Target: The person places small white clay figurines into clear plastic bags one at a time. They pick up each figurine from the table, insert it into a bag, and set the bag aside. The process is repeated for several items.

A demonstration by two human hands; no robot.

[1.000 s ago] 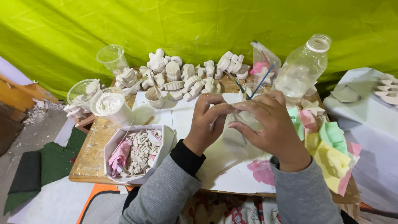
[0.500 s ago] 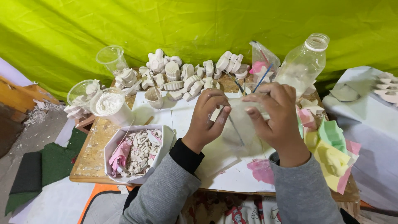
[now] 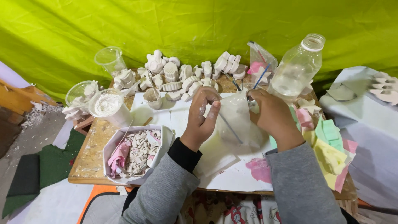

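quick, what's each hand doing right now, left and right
Left hand: closed, pinching the left edge of the clear crumpled plastic bag.
Right hand: closed on the bag's right edge.

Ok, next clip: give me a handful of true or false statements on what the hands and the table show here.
1. Both hands, left hand and right hand, hold a clear plastic bag. True.
2. The plastic bottle lies on its side. False: it stands upright, uncapped.
3. The white box left of the hands holds broken white pieces. True.
4. The white plaster figures are stacked on the floor. False: they sit along the back of the wooden table.
5. The backdrop is blue. False: it is yellow-green.
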